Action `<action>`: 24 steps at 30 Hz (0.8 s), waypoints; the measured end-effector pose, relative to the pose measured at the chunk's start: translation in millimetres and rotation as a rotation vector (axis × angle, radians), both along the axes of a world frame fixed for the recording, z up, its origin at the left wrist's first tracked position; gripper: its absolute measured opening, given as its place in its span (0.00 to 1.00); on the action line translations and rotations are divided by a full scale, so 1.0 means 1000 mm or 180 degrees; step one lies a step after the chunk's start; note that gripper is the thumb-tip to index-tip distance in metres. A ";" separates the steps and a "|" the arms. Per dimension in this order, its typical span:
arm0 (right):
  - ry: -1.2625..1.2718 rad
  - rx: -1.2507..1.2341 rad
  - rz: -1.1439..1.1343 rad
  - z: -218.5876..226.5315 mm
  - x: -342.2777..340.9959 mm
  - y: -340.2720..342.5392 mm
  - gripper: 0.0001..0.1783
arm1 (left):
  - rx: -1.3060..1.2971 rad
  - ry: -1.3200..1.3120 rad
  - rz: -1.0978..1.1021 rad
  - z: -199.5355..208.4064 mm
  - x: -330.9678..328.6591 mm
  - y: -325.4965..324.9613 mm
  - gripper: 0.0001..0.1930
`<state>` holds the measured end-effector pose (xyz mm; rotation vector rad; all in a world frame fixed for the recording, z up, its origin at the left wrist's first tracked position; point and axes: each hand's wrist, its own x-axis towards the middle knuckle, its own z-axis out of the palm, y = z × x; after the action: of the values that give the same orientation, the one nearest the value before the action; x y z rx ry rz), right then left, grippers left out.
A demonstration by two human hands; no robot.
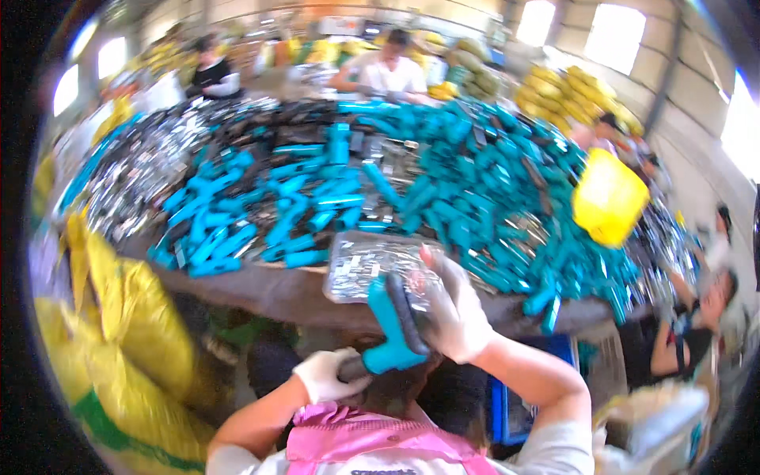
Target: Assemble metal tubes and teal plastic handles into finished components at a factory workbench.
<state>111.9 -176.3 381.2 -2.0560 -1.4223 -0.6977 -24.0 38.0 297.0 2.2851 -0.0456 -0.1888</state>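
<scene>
Both my hands wear white gloves. My left hand (327, 375) grips the dark lower end of a teal tool handle (387, 325) with a black part along it. My right hand (451, 305) is closed on the upper side of the same handle, just in front of the table edge. Right behind it lies a clear bag of small metal parts (360, 263) on the table (277, 291). A big heap of teal handles (443, 174) covers the table beyond.
Shiny metal parts (142, 170) pile up at the table's left. A yellow bucket (608, 198) hangs at the right. Yellow sacks (127, 317) stand at my left, a blue crate (507, 404) below. Other people sit at the far side (388, 71) and at the right (697, 324).
</scene>
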 end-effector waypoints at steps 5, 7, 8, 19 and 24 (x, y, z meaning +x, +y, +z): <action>0.7136 -0.1339 0.2155 -0.040 0.026 -0.005 0.26 | 0.1348 -0.1242 0.0143 0.014 0.031 0.009 0.19; 0.7228 -0.1252 0.2446 -0.048 0.038 -0.005 0.27 | 0.1891 -0.1721 -0.0125 0.017 0.049 0.014 0.20; 0.7186 -0.1313 0.2150 -0.049 0.044 -0.006 0.28 | 0.2134 -0.1944 -0.0250 0.019 0.058 0.015 0.21; 0.0408 -0.2223 -0.0383 -0.010 0.068 -0.013 0.26 | 0.1655 -0.0316 -0.1196 0.062 0.157 0.000 0.23; -0.1077 -0.1512 -0.0408 -0.021 0.092 -0.027 0.24 | 0.0994 0.0278 -0.1232 0.073 0.184 -0.005 0.26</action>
<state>204.0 -202.9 360.0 -2.4979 -1.7931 -0.8558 159.7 32.9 369.8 2.5560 -0.4425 -0.5281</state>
